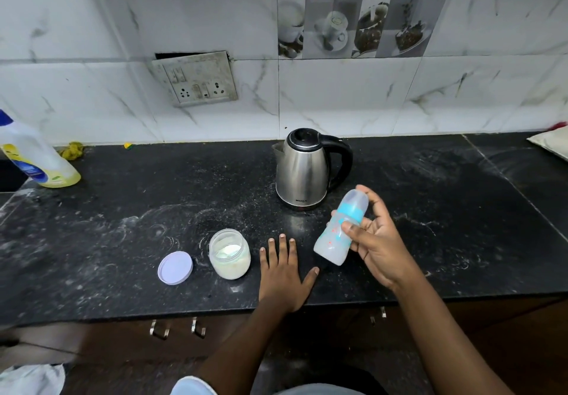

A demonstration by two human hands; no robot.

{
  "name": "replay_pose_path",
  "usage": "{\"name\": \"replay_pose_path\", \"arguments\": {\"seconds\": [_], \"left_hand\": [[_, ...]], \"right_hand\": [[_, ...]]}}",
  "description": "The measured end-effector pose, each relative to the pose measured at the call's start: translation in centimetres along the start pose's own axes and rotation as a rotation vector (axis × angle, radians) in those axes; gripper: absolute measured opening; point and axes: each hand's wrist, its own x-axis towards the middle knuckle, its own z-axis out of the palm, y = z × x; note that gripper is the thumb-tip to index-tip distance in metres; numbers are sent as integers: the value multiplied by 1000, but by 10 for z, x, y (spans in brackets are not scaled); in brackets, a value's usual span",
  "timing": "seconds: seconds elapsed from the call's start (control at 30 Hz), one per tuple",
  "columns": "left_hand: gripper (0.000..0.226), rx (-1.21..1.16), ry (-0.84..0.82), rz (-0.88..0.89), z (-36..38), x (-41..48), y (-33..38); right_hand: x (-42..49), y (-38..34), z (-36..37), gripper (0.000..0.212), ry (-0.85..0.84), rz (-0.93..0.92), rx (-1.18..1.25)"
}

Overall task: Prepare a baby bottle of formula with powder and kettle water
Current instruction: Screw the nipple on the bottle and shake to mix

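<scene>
My right hand (pixel 376 242) grips a capped baby bottle (pixel 333 244) with a blue collar, held tilted above the black counter (pixel 123 210); milky white liquid fills it. My left hand (pixel 282 275) lies flat on the counter, fingers spread, holding nothing. Just left of it stands an open plastic jar of white powder (pixel 230 258), and its lilac lid (pixel 175 267) lies beside the jar. A steel electric kettle (pixel 302 170) with a black handle stands behind the bottle, lid down.
A yellow cleaning-liquid bottle (pixel 33 155) stands at the far left by a yellow cloth (pixel 72 150). A socket plate (pixel 196 79) hangs on the tiled wall. A pale packet (pixel 551 142) sits at the right edge. Drawer handles (pixel 176 328) show below the counter.
</scene>
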Motion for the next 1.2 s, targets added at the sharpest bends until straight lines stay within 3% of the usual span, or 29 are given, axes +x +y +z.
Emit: {"name": "replay_pose_path", "arguments": {"seconds": [0.23,0.43,0.7,0.93,1.1,1.2], "left_hand": [[98,-3,4,2,0,-1,-1],[98,6,5,8,3,1,-2],[98,-9,9,4,1,0,-1],[97,3,10,13,2,0,-1],[98,-17,16,6,1,-1,-1],[98,-15,23,7,1,-1,-1]], "right_hand": [[11,-10,-7,73,207,-130,139],[-7,2,6,81,-87,43,-41],[8,-15,-5,74,135,-70,71],[-7,0,-2,80,-101,40,-68],[4,-8,-9,72,122,-65,123],[7,-12,-11,73,157,-100,158]]}}
